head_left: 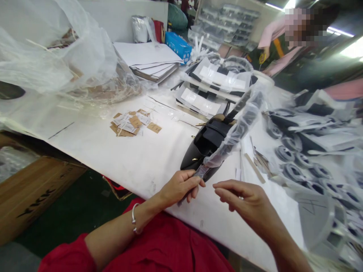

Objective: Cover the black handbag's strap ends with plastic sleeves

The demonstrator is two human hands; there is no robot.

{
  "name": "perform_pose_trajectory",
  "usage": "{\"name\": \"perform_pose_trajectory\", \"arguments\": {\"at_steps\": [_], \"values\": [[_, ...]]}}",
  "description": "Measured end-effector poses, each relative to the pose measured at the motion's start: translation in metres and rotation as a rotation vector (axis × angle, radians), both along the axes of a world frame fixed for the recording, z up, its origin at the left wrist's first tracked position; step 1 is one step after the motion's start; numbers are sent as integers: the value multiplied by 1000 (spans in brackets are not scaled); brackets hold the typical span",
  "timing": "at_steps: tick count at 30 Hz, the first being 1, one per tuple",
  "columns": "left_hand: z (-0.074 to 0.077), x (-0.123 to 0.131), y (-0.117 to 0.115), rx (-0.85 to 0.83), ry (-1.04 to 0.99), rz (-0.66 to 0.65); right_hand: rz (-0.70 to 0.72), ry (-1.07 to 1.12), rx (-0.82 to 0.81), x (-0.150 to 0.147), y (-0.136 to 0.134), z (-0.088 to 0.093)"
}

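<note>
A black bag (213, 132) with gold-coloured fittings lies on the white table, its opening facing up. Its strap (237, 130) is wrapped in clear plastic and runs over the bag toward the back right. My left hand (185, 186) grips the near end of the strap between thumb and fingers, at the bag's front edge. To the right, my right hand (238, 194) is raised over the table with thumb and fingertips curved close together; whether something small is between them I cannot make out. It does not touch the bag.
Brown and white tags (133, 122) lie left of the bag. Plastic sheeting (85, 71), stacked boards (151, 62) and a blue box (178, 46) stand behind. Wrapped straps and black pieces (317, 132) crowd the right. A person in pink (273, 36) is at the back right.
</note>
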State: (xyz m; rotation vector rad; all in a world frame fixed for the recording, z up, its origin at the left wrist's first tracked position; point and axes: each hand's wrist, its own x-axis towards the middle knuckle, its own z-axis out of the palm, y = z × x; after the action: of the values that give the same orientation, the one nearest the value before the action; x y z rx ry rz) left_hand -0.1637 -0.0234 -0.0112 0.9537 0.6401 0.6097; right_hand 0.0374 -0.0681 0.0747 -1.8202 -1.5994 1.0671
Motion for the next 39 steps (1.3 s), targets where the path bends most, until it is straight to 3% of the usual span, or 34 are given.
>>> {"name": "perform_pose_trajectory", "arguments": {"at_steps": [5, 11, 15, 21, 28, 34, 39], "values": [[-1, 5, -9, 170, 100, 31, -154, -134, 252, -45, -5, -18], [-2, 8, -11, 235, 186, 102, -321, 306, -40, -53, 9, -37], [-5, 7, -9, 251, 166, 83, -324, 380, -78, -55, 12, -40], [-16, -1, -23, 73, 50, -80, -401, 604, -76, -54, 18, -48], [-38, -26, -53, -54, 78, -279, -419, 731, -91, -54, 19, -55], [-27, -39, -65, 24, 230, -429, -326, 627, -52, -49, 19, -60], [-20, -46, -72, 61, 339, -432, -247, 466, -86, -41, 3, -76]]}}
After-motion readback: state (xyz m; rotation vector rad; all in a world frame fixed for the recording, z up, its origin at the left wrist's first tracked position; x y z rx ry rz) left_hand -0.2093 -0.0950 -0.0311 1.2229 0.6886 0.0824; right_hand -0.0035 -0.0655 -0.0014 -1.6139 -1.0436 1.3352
